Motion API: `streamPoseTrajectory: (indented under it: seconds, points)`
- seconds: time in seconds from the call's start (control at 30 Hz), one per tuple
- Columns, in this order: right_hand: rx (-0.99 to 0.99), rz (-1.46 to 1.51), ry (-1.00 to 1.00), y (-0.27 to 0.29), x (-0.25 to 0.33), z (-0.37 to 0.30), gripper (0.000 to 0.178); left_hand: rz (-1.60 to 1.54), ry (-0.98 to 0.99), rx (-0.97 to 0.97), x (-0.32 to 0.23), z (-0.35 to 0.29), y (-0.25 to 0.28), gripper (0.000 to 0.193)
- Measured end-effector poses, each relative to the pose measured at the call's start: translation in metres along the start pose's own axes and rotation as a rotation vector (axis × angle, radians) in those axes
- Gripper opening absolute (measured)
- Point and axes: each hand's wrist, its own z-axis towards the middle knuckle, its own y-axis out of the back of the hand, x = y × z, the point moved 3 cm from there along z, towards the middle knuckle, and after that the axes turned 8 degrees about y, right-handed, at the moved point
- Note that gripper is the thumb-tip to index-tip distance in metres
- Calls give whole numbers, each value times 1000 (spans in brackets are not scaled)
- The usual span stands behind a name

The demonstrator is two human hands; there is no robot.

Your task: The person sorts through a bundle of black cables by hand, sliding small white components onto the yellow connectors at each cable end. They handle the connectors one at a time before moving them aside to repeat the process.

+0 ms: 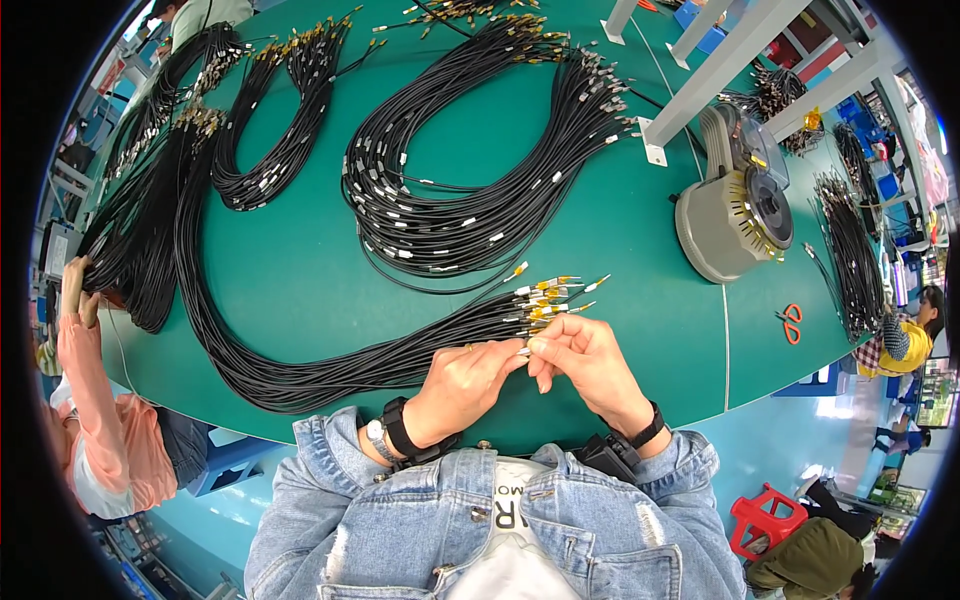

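Observation:
My left hand (462, 388) and my right hand (590, 366) meet at the near edge of the green table. The thumbs and fingers of both are closed on a thin cable end (525, 351), of which only a small whitish tip shows. Just beyond them lies a bundle of black cables (330, 375), its ends (548, 300) fitted with yellow and white sleeves and metal tips. This bundle curves away to the left and then up toward the far left. How the fingers sit around the held end is partly hidden.
More looped black cables (430, 235) lie beyond my hands, with a smaller loop (255, 190) to their left. A grey round tape dispenser (722, 225) and orange-handled scissors (792, 324) are at right. Slanted white posts (730, 70) stand behind. A co-worker's hand (76, 290) touches cables at left.

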Motion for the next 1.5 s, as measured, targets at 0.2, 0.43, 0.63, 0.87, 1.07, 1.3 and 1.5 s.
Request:
streamPoseTrajectory:
  seconds: [0.2,0.43,0.63,0.87,1.07,1.3,1.5]
  points:
    - [-84,-166,17,13,4,2,11,21,8,56,-2,6,3,24]
    - [-194,-964,454,16,11,9,13,173,-16,-6,2,14,13,18]
    - [-99,-900,549,11,11,6,16,174,86,-9,8,26,9,14]
    - [-54,-624,368,14,3,-2,12,-12,122,103,22,21,8,13]
    - [-23,-194,18,14,-4,-5,13,-43,63,50,13,22,8,17]
    - [-7,-220,35,11,-3,-7,12,-22,-4,50,5,22,8,19]
    - [-11,-343,76,8,1,-11,11,-53,-50,83,5,22,8,19]
